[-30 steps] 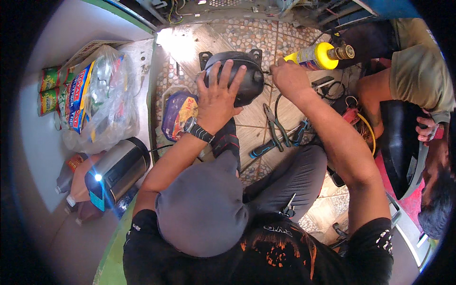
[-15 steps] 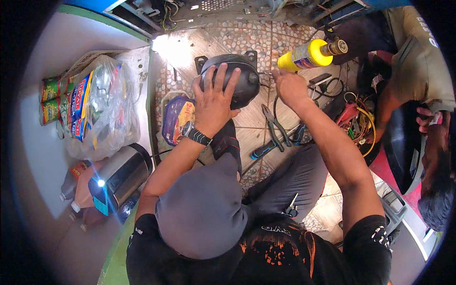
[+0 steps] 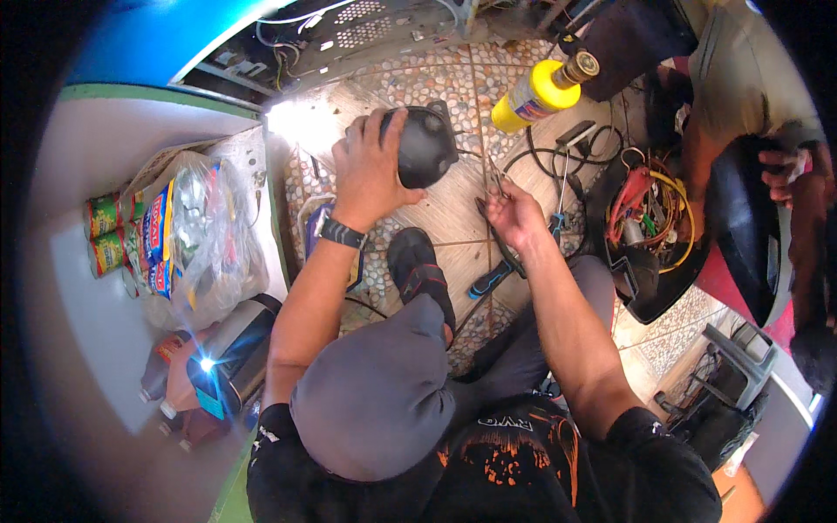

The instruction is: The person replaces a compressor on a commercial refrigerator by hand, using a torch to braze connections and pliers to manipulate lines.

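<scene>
My left hand (image 3: pixel 373 170) is wrapped over the left side of a black compressor (image 3: pixel 425 148), fingers across its top and thumb on the near side. Thin tubes stick out of the compressor's right side toward my right hand (image 3: pixel 513 209). That hand is palm partly up, its fingertips pinched on a slender metal piece (image 3: pixel 493 174) whose kind I cannot make out. Beneath and beside it lie dark tool handles, partly hidden by the hand, with a blue-and-black grip (image 3: pixel 491 281) nearest me. A screwdriver (image 3: pixel 560 205) stands just to the right.
A yellow gas cylinder (image 3: pixel 536 96) stands beyond my right hand, near a looped black cable (image 3: pixel 602 144). At right, a black bin (image 3: pixel 649 301) holds wires and tools beside a co-worker's arm (image 3: pixel 697 166). An opened metal cabinet (image 3: pixel 384 39) is ahead; a plastic bag (image 3: pixel 196 235) sits left.
My right hand has drawn back from the compressor's tubes toward me, over the pliers. My left hand has shifted to the compressor's left side, and the compressor sits turned. The whole view has shifted.
</scene>
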A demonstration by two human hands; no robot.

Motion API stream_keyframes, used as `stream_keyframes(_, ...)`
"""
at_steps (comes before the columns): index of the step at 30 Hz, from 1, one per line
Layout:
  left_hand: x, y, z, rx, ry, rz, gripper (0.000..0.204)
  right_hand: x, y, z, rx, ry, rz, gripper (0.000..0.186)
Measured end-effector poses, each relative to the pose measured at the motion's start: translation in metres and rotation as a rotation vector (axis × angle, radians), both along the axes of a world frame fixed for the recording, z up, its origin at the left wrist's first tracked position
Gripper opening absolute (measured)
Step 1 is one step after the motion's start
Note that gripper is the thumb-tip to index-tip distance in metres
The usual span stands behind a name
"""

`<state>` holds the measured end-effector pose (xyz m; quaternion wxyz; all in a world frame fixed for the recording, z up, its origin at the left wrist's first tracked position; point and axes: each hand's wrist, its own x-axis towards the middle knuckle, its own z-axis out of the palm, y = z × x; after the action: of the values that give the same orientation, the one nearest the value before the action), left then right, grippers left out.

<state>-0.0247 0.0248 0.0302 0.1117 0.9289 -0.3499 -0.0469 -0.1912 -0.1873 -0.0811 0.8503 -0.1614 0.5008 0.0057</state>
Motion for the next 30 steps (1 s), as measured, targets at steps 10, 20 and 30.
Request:
stream_keyframes(10,0.052,-0.007,-0.013,0.039,0.115,-0.056,0.127,0.048,0.029,-0.04,0.205,-0.184,-0.124,0.012)
stream_keyframes(20,0.058,-0.005,-0.013,-0.043,0.086,-0.133,0.121,0.042,0.02,-0.049,0.102,-0.338,-0.132,0.008)
stream_keyframes(30,0.101,0.001,-0.034,-0.07,0.122,-0.193,0.118,0.075,-0.031,0.099,-2.015,0.077,1.427,0.03)
